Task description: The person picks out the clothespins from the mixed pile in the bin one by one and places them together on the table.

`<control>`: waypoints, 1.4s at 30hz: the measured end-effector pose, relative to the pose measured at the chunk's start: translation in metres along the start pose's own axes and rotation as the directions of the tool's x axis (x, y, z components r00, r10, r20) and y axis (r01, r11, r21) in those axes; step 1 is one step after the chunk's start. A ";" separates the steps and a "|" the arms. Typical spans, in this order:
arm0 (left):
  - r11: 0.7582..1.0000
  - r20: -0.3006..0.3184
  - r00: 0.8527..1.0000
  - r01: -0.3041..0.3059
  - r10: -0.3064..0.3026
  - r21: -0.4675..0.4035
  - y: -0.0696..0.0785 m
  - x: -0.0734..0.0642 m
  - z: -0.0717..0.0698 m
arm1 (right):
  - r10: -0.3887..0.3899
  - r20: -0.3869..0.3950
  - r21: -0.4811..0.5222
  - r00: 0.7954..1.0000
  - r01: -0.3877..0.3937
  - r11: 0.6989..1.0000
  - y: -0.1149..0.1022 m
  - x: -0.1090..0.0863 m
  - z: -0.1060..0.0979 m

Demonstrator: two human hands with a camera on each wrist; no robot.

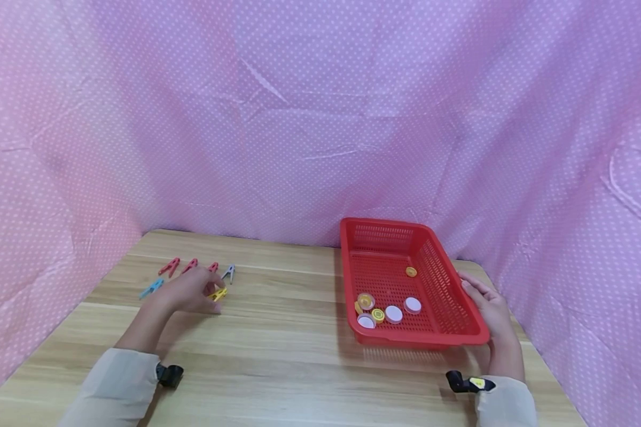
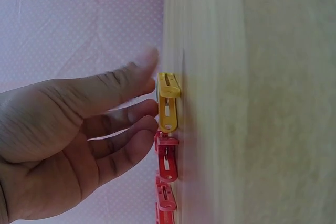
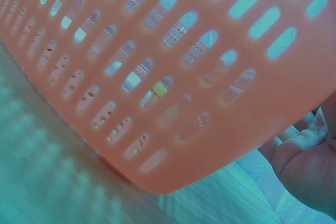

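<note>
My left hand (image 1: 190, 289) is over a yellow clothespin (image 1: 218, 294) at the table's left side. In the left wrist view, its thumb and fingers are apart, next to the yellow clothespin (image 2: 168, 103). Red clothespins (image 1: 169, 267), a blue clothespin (image 1: 151, 288) and a grey clothespin (image 1: 229, 273) lie around that hand; one red one is partly hidden. On the right, my right hand (image 1: 488, 308) grips the side rim of a red perforated plastic basket (image 1: 443, 339), thumb on the rim. Several small round yellow and white caps (image 1: 393, 314) lie in the basket, mostly near its front left corner.
The wooden table (image 1: 278, 332) stretches between the clothespins and the basket. A pink dotted cloth (image 1: 299, 118) hangs behind it and along both sides. Each wrist wears a black camera mount (image 1: 170, 376).
</note>
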State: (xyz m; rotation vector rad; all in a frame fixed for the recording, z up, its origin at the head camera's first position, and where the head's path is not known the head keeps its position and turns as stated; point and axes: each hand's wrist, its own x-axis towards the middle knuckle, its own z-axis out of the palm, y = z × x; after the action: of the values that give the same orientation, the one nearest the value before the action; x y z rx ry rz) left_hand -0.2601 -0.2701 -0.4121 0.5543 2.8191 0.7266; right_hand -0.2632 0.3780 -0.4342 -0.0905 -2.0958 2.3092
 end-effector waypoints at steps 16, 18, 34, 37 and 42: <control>0.999 0.003 1.000 -0.022 0.022 0.024 -0.009 0.003 0.004 | -0.007 0.000 0.003 1.000 0.007 1.000 0.000 -0.001 0.001; 0.999 -0.005 1.000 -0.026 0.027 0.019 -0.009 0.003 0.005 | -0.008 0.001 0.005 1.000 0.008 1.000 0.000 -0.001 0.001; 1.000 -0.031 0.999 0.025 -0.025 0.012 -0.009 0.007 0.007 | 0.001 0.000 -0.014 1.000 -0.001 1.000 0.002 -0.002 0.000; 0.999 -0.030 0.999 0.033 -0.033 0.006 -0.008 0.007 0.007 | 0.004 -0.002 -0.016 1.000 -0.004 1.000 0.001 -0.002 0.000; 0.999 -0.032 0.999 0.037 -0.037 -0.004 -0.008 0.007 0.008 | 0.000 -0.002 -0.008 1.000 0.000 1.000 0.000 -0.001 0.001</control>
State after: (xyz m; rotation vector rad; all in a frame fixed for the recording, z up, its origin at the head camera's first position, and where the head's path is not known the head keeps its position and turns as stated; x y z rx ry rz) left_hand -0.2668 -0.2707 -0.4233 0.4933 2.8492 0.7397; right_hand -0.2622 0.3774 -0.4344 -0.0931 -2.1037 2.3000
